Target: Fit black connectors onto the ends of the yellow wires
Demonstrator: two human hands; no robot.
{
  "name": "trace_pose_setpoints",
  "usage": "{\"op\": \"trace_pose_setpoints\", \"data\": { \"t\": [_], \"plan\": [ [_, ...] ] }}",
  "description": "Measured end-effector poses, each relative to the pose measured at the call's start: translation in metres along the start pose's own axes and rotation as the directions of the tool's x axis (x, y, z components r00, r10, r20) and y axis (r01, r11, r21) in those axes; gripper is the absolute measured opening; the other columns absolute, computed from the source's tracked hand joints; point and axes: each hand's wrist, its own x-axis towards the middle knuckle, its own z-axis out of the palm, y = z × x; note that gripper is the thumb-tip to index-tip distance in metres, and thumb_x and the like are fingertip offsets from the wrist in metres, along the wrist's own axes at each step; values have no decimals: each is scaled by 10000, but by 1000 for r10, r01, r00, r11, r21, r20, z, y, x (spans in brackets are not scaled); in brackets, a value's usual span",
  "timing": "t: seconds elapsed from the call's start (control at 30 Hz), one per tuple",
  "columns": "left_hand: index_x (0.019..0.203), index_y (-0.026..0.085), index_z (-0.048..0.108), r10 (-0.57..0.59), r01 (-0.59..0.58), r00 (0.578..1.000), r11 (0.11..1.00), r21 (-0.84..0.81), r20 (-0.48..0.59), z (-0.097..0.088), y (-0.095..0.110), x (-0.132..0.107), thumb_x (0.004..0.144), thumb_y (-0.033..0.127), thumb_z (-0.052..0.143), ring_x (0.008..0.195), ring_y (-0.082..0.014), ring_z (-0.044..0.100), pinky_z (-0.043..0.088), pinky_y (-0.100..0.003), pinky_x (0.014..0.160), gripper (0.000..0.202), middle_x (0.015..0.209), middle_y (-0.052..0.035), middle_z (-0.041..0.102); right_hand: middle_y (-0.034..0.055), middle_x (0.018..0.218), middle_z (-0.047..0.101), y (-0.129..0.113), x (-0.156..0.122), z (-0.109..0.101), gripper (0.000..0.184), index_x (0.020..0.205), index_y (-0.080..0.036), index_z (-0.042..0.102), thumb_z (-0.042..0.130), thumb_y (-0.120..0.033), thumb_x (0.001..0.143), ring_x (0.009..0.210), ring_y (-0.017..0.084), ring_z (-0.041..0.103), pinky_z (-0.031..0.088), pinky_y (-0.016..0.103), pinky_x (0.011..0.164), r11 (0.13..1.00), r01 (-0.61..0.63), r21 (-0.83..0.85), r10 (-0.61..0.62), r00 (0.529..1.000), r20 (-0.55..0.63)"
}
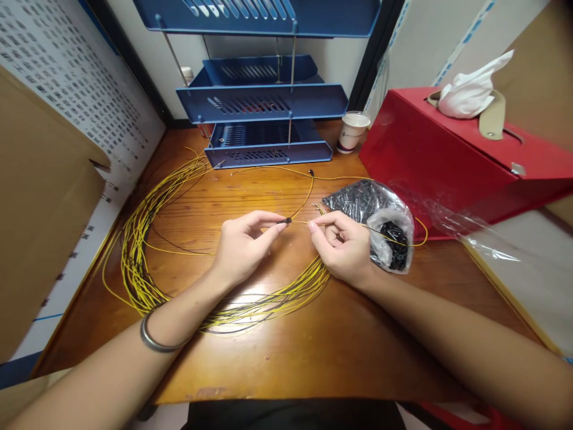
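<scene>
Over the middle of the table my left hand (244, 243) pinches a small black plastic connector (288, 220) between thumb and fingertips. A thin yellow wire curves up and away from that connector. My right hand (344, 243), a short gap to the right, pinches a yellow wire (419, 240) near its end, which points toward the connector. The rest of this wire loops out behind the hand. Beneath and around both hands lies a large loose coil of yellow and black wires (134, 251). Another small black connector (311, 174) sits on a wire farther back.
Beside my right hand lies an open clear plastic bag (358, 200) of small black parts. Blue stacked trays (264, 156) stand at the back, with a paper cup (352, 132) next to them. A red tissue box (416, 155) is at right, cardboard (40, 209) at left.
</scene>
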Motion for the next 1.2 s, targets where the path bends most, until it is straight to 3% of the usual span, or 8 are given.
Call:
{"op": "trace_pose_setpoints", "data": {
  "t": [0.27, 0.5, 0.73, 1.2],
  "plan": [
    [951, 165, 801, 79, -82, 997, 983, 166, 25, -2, -1, 0, 863, 295, 729, 657, -163, 718, 470, -201, 470, 173, 739, -54, 778, -123, 493, 271, 0, 1, 0, 95, 797, -179, 644, 649, -220, 882, 397, 50, 292, 285, 211, 446, 999, 44, -16, -43, 998, 34],
    [957, 165, 798, 122, -130, 991, 968, 216, 52, -3, -1, -1, 876, 282, 720, 687, -162, 735, 474, -193, 482, 162, 797, -58, 797, -122, 485, 278, 1, 1, 2, 92, 797, -172, 668, 652, -218, 874, 398, 50, 298, 297, 212, 454, 998, 47, -51, -44, 997, 59],
    [959, 154, 799, 133, -140, 990, 963, 232, 44, -3, -2, -1, 881, 264, 707, 655, -130, 724, 491, -184, 513, 163, 899, -61, 814, -125, 485, 270, 2, 0, 1, 88, 784, -163, 672, 663, -200, 864, 391, 43, 293, 289, 201, 444, 995, 82, -61, -80, 996, 42],
    [965, 157, 797, 238, -250, 968, 924, 290, 74, -3, -5, -1, 885, 237, 714, 546, -86, 673, 509, -176, 553, 140, 888, -39, 817, -125, 490, 260, 4, 1, 1, 78, 796, -158, 677, 668, -199, 861, 401, 45, 291, 294, 200, 456, 992, 102, -80, -96, 993, 70]
  ]
}}
